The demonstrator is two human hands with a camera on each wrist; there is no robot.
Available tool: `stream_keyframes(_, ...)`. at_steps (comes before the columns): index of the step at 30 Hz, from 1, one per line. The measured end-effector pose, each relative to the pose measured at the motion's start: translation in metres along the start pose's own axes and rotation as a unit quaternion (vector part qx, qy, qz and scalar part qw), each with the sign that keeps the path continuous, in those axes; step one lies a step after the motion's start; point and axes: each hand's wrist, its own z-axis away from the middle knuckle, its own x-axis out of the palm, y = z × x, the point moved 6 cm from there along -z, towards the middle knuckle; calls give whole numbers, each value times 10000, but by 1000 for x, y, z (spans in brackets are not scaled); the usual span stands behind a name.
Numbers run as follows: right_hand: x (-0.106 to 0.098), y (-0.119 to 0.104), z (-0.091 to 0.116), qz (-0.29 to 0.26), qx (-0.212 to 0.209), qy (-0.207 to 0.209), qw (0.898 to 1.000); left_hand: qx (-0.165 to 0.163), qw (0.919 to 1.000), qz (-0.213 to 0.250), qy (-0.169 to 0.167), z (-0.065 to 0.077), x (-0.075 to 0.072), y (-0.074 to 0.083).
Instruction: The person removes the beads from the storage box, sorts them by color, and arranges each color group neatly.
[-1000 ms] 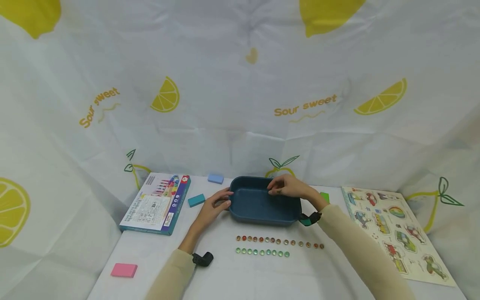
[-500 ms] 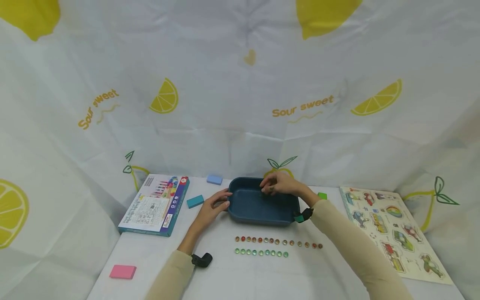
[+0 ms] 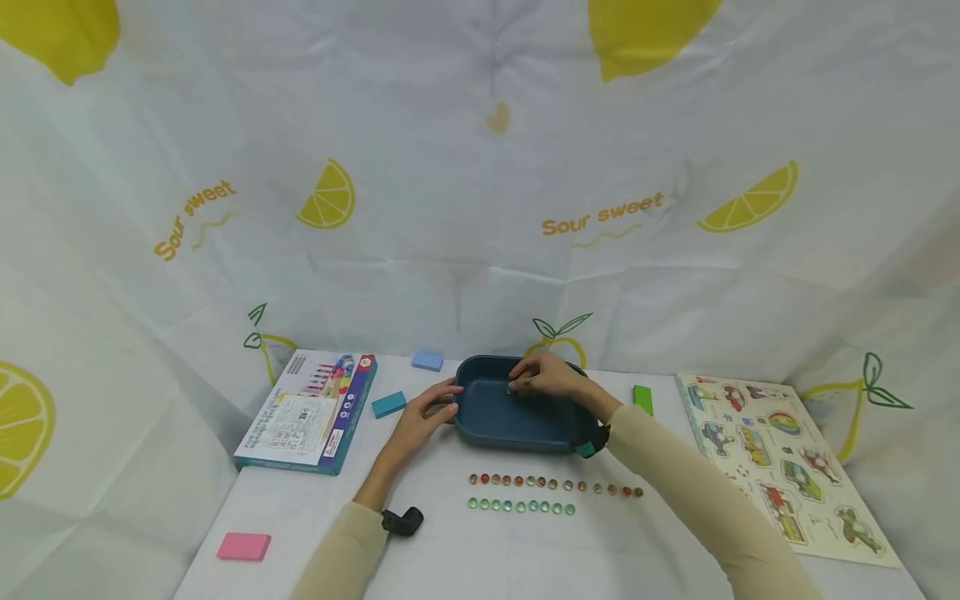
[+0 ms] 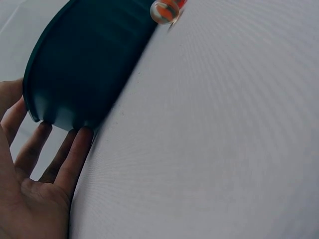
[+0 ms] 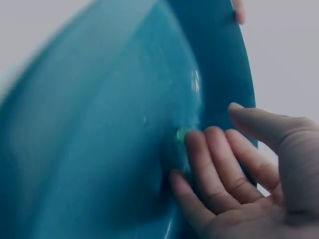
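A dark blue rectangular tray (image 3: 480, 417) sits on the white table. My left hand (image 3: 420, 418) is at its left end, with fairly straight fingertips touching the end wall in the left wrist view. My right hand (image 3: 551, 375) reaches inside the tray near the back wall. In the right wrist view, its fingers are loosely extended, the thumb standing apart. A small green marble (image 5: 183, 134) lies right at a fingertip against the tray. In front of the tray are a row of orange and red marbles (image 3: 519, 481) and a row of green marbles (image 3: 521, 506).
A boxed set (image 3: 307, 412) lies at the left. Around the tray are a teal block (image 3: 388, 404), a light blue block (image 3: 427, 361) and a green block (image 3: 642, 398). A pink block (image 3: 243, 547) is at front left, a picture puzzle board (image 3: 787, 467) at the right.
My right hand has moved leftward inside the tray, along its back wall. The left hand stays at the tray's left end, and the marble rows look the same.
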Motion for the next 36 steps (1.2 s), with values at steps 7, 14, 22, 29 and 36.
stream_keyframes(7,18,-9,-16,-562,41,-89,9984,-103,9999,30,15,-1,0,-1)
stream_keyframes(14,26,-17,-25,-143,51,-184,9997,-166,9999,8,24,0,0,-2)
stream_keyframes(22,29,-20,-33,192,14,-1051,9943,-62,10000,31,15,-1,0,0)
stream_keyframes(29,40,-7,-28,569,124,-2122,9755,-40,10000,64,-29,-2,1,-2)
stream_keyframes(36,46,-7,-27,765,-46,-2397,9678,-50,10000,35,-20,-2,-2,-2)
